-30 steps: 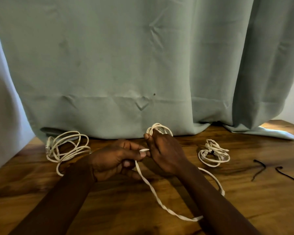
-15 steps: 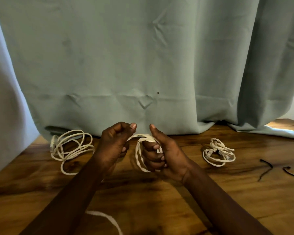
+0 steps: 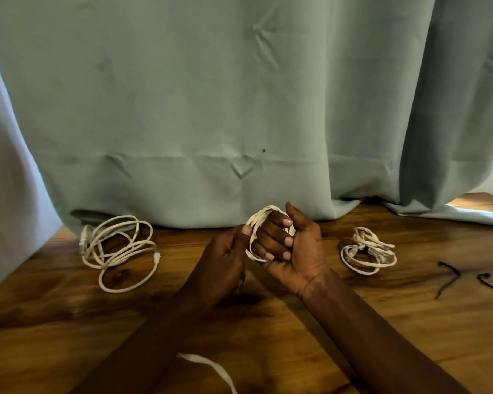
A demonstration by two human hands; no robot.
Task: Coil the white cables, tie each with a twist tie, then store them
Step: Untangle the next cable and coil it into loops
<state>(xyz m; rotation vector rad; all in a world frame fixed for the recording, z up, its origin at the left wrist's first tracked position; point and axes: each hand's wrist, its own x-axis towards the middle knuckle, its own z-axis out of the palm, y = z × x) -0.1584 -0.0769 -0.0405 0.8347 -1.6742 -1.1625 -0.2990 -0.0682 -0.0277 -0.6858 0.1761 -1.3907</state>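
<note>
White cable (image 3: 258, 216) is mid-coil: its loops sit round the curled fingers of the right hand (image 3: 293, 248), held upright just over the bench (image 3: 353, 351), approx. centre. The left hand (image 3: 225, 260) pinches the strand right beside the coil, so the hands are together. The free tail (image 3: 211, 368) runs back toward us, passing under the left forearm (its end is out of frame). We judge the left hand is nearer to feed the next wrap. Ties (image 3: 447, 277) lie well off to the right, i.e. on the right hand's side.
</note>
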